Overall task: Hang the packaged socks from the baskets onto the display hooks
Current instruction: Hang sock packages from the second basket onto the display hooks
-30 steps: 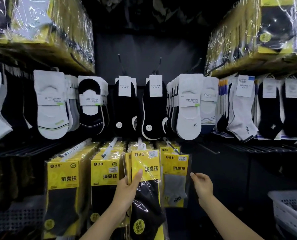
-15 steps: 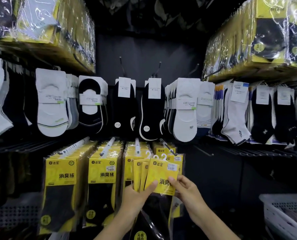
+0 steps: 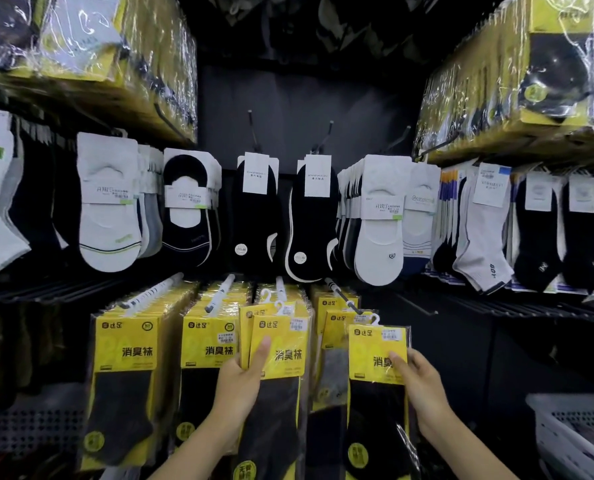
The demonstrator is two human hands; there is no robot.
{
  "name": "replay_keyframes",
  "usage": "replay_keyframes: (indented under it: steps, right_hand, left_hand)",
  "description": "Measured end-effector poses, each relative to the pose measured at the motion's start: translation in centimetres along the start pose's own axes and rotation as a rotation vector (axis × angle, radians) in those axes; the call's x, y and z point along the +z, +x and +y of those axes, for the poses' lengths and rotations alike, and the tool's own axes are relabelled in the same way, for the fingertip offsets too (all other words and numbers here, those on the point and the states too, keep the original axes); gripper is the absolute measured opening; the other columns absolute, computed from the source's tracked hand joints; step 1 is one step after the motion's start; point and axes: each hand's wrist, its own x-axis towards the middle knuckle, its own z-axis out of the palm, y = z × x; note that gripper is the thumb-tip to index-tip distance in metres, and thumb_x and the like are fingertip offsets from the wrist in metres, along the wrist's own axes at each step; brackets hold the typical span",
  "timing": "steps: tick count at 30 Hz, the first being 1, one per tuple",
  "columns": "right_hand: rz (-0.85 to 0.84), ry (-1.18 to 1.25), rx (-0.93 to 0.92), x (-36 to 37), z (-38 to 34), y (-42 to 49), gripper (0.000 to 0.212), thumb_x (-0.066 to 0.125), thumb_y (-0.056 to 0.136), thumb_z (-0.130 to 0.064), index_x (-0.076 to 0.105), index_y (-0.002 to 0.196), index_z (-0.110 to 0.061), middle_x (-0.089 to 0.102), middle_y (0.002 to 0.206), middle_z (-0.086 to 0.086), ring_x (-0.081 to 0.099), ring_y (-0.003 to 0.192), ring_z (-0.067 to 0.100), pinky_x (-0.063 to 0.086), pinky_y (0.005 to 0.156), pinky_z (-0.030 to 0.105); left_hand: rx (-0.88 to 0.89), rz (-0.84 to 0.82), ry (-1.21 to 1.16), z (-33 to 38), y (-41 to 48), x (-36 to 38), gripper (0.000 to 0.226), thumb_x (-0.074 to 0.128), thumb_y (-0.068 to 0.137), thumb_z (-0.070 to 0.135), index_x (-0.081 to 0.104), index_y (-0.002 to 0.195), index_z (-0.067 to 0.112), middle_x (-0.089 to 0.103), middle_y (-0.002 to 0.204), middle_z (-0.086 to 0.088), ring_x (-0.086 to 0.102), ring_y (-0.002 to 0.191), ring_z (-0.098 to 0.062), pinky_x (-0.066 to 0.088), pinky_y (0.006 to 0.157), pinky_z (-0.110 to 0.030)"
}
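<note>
My left hand (image 3: 243,379) grips a small stack of yellow-carded black sock packs (image 3: 281,344), thumb on the front card, their white hangers up near the third display hook (image 3: 281,284). My right hand (image 3: 418,382) pinches a single yellow sock pack (image 3: 375,344) by its right edge. Its white hanger sits just below the tip of the fourth display hook (image 3: 344,296), which carries a few packs with a grey sock in front. Two fuller hooks of the same packs (image 3: 126,351) hang to the left.
A white plastic basket (image 3: 572,431) stands at the lower right. Rows of white and black low-cut socks (image 3: 378,223) hang above. Wrapped yellow bundles (image 3: 530,74) sit on the top shelves on both sides. A grey perforated crate (image 3: 29,431) is at the lower left.
My right hand has drawn one pack off the stack and carried it right, up to the fourth hook's tip. My left hand has raised the remaining packs a little.
</note>
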Motion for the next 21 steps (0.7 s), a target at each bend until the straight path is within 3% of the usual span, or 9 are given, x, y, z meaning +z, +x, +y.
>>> replay_keyframes:
  steps: [2,6,9,11,14,18,21]
  right_hand:
    - [0.000,-0.018,-0.029,0.2,-0.4,0.8,0.015,0.058,0.093,-0.015,0.064,0.105,-0.008,0.072,0.101,0.009,0.068,0.094,0.021,0.053,0.079,0.033]
    - [-0.065,-0.052,-0.076,1.2,-0.9,1.8,0.012,0.058,0.092,-0.013,0.063,0.102,-0.008,0.072,0.103,0.009,0.067,0.098,0.024,0.051,0.092,0.041]
    - [-0.073,-0.039,-0.066,1.9,-0.7,2.5,0.010,0.058,0.092,-0.012,0.064,0.100,-0.011,0.072,0.102,0.008,0.067,0.098,0.023,0.051,0.091,0.040]
    - [-0.066,-0.024,-0.030,2.3,-0.1,3.0,0.010,0.060,0.091,-0.012,0.064,0.100,-0.010,0.072,0.100,0.009,0.068,0.094,0.022,0.054,0.082,0.033]
    - [0.017,-0.021,0.050,2.8,0.7,3.8,0.021,0.067,0.087,-0.017,0.064,0.105,-0.006,0.071,0.094,0.008,0.068,0.087,0.021,0.053,0.075,0.031]
    - [0.201,-0.024,0.198,2.9,1.9,3.8,0.041,0.075,0.081,-0.019,0.058,0.115,-0.005,0.066,0.106,0.014,0.063,0.101,0.030,0.050,0.094,0.044]
    - [0.298,0.030,0.252,2.7,2.6,2.7,0.054,0.073,0.082,-0.013,0.046,0.128,-0.002,0.063,0.102,0.017,0.059,0.106,0.033,0.046,0.100,0.045]
  left_hand:
    - [0.008,-0.004,-0.010,-0.2,0.2,0.0,0.030,0.058,0.081,0.052,0.065,0.070,0.024,0.050,0.050,0.011,0.046,0.049,-0.003,0.038,0.043,-0.008]
    - [0.032,-0.033,-0.029,-0.4,0.4,0.2,0.038,0.058,0.081,0.052,0.065,0.066,0.018,0.045,0.048,0.010,0.043,0.047,-0.006,0.034,0.049,-0.017]
    - [0.059,-0.028,-0.044,-0.4,0.5,0.5,0.035,0.059,0.086,0.043,0.059,0.056,0.025,0.045,0.040,0.013,0.044,0.039,0.002,0.034,0.042,-0.008]
    - [0.055,-0.029,-0.053,-0.2,0.4,0.7,0.030,0.058,0.084,0.047,0.065,0.066,0.023,0.052,0.044,0.012,0.051,0.044,0.000,0.038,0.044,-0.007]
    - [0.035,-0.037,-0.091,-0.3,0.3,1.0,0.029,0.058,0.082,0.048,0.065,0.066,0.024,0.059,0.045,0.015,0.057,0.045,0.005,0.037,0.044,-0.003]
    - [0.027,-0.037,-0.089,-0.5,-0.2,1.3,0.033,0.058,0.087,0.040,0.068,0.076,0.011,0.052,0.038,0.016,0.052,0.039,0.007,0.038,0.043,-0.004]
    - [0.016,-0.013,-0.087,-0.9,-0.6,1.3,0.045,0.059,0.087,0.041,0.052,0.080,-0.002,0.044,0.031,0.014,0.047,0.033,0.005,0.035,0.040,-0.004]
